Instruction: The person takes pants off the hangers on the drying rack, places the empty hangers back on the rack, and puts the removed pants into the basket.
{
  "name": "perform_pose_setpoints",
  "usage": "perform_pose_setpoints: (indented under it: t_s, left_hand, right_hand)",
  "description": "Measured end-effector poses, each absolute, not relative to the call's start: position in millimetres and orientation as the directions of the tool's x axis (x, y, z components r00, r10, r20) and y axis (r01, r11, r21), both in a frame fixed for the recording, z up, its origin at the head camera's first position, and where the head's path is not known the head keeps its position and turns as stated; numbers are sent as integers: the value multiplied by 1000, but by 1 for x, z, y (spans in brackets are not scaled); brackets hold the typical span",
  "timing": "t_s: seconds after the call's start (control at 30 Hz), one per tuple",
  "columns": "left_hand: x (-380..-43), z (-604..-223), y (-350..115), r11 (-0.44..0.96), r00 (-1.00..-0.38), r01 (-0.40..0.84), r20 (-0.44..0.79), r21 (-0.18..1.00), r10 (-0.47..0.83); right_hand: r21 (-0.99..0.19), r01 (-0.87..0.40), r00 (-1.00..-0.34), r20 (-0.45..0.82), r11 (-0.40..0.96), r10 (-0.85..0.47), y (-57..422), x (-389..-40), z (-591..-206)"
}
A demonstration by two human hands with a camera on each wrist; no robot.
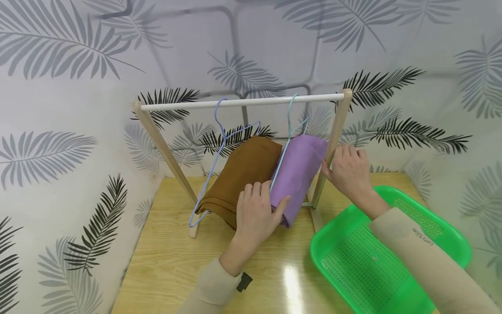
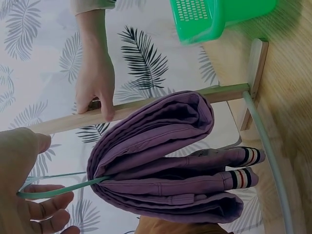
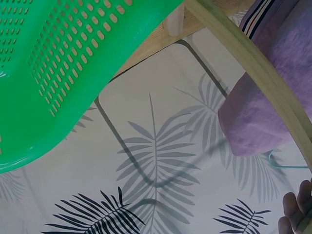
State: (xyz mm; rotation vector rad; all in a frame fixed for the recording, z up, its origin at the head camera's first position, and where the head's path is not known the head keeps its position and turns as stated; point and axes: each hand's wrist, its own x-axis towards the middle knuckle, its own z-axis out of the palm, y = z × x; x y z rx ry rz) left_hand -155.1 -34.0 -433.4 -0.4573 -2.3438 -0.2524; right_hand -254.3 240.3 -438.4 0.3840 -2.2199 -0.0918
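Note:
A folded purple garment point(image 1: 301, 174) with striped cuffs hangs over a mint-green hanger point(image 1: 289, 117) on the small rack's white rail point(image 1: 259, 102). My left hand point(image 1: 254, 213) is at the hanger's near corner; in the left wrist view its thumb stands apart and the relaxed fingers lie by the green wire. My right hand point(image 1: 350, 172) holds the rack's right wooden post point(image 1: 338, 124), thumb on the near side, as the left wrist view also shows. Left of the purple garment, a brown folded cloth point(image 1: 245, 170) hangs on a lilac hanger point(image 1: 211, 168).
A green perforated basket point(image 1: 319, 257) stands on the wooden table point(image 1: 168, 257) at the right, under my right forearm. The rack's left post point(image 1: 166, 150) leans at the left. Behind it rises a wall point(image 1: 113, 109) with a leaf pattern.

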Motion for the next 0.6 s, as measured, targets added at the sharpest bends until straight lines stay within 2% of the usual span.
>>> perform_pose_setpoints:
  t_s: [0.37, 0.6]
  left_hand:
    - [-158, -436, -34, 925, -609, 379, 749, -15, 261]
    - [-161, -432, -34, 919, -558, 395, 796, 4, 236]
  right_hand:
    - [199, -249, -579, 754, 948, -310, 241, -255, -440]
    - [196, -254, -585, 749, 947, -312, 242, -254, -439]
